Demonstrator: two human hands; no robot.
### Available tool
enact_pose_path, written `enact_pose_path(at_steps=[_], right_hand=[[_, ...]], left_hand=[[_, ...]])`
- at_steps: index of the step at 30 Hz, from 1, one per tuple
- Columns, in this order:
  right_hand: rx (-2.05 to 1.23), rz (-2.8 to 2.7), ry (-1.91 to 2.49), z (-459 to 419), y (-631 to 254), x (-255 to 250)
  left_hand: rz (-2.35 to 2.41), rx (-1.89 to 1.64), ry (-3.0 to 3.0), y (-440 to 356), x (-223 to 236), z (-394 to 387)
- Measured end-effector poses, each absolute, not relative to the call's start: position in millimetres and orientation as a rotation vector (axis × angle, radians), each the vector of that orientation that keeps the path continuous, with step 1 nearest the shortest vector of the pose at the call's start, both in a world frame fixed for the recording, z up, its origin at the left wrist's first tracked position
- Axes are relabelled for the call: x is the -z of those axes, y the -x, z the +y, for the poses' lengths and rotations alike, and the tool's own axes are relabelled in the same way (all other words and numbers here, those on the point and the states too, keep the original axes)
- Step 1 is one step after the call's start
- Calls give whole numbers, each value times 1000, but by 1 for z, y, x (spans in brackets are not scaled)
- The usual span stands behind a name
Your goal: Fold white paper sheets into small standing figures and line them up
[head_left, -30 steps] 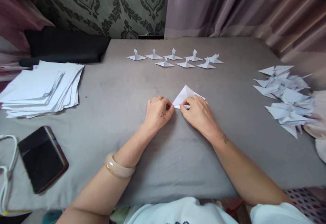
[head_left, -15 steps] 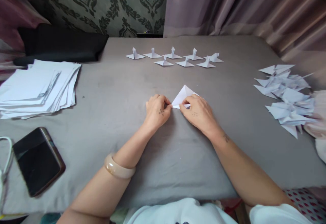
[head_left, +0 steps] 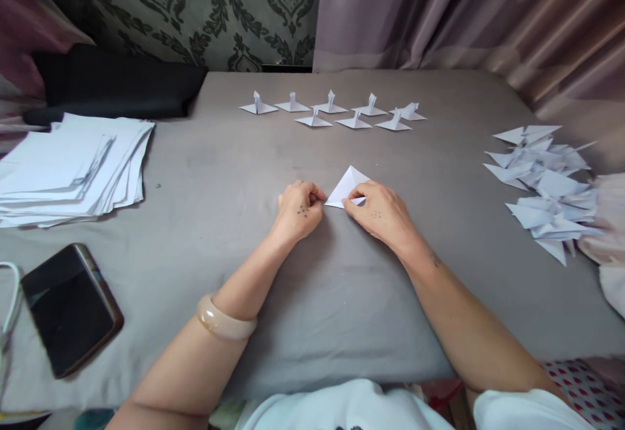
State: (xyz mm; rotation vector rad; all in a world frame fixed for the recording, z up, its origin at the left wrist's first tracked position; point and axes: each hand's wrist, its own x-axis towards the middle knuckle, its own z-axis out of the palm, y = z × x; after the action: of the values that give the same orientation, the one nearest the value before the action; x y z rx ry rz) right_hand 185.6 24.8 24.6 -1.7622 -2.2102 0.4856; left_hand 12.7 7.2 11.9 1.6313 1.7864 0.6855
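A white sheet of paper folded to a triangular shape (head_left: 344,186) lies on the grey cloth in front of me, one point facing away. My right hand (head_left: 378,212) pinches its near edge between thumb and forefinger and covers its right side. At the paper's left corner is my left hand (head_left: 300,208), its thumb and forefinger pressed together at the tip; whether they grip the corner is hard to make out. Beyond the hands stand several folded paper figures (head_left: 354,120) in two rows, each with a raised middle and flat pointed sides.
On the left lie a stack of white paper (head_left: 112,156), a dark phone (head_left: 73,309) with a white cable (head_left: 12,300), and a folded black cloth (head_left: 122,81). A heap of folded white paper pieces (head_left: 547,182) rests at the right. Curtains (head_left: 381,13) hang behind the table.
My left hand has shifted slightly left and its fingertips sit at the very corner of the paper. The paper has moved a little left; my right hand keeps its pinch.
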Motion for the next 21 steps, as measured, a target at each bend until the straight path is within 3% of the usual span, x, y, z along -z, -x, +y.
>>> enact_pose_path(at_steps=[8,14,19,21], right_hand=[[-467,-2224,1774,25,-185,-24],[-556,-2194,1772,25,-188,-29],[-1065,-2145,1566,29,-214,-39],[-1126,-2182,1479,28,-225,-40]], left_hand=[[1435,-1094,-1859,-9,-9,-2],[1282,-776,-2350,-16,-2,-8],[1319,-622,-2480,-16,-8,-12],[1326,-576,-2514,-17,-11,-13]])
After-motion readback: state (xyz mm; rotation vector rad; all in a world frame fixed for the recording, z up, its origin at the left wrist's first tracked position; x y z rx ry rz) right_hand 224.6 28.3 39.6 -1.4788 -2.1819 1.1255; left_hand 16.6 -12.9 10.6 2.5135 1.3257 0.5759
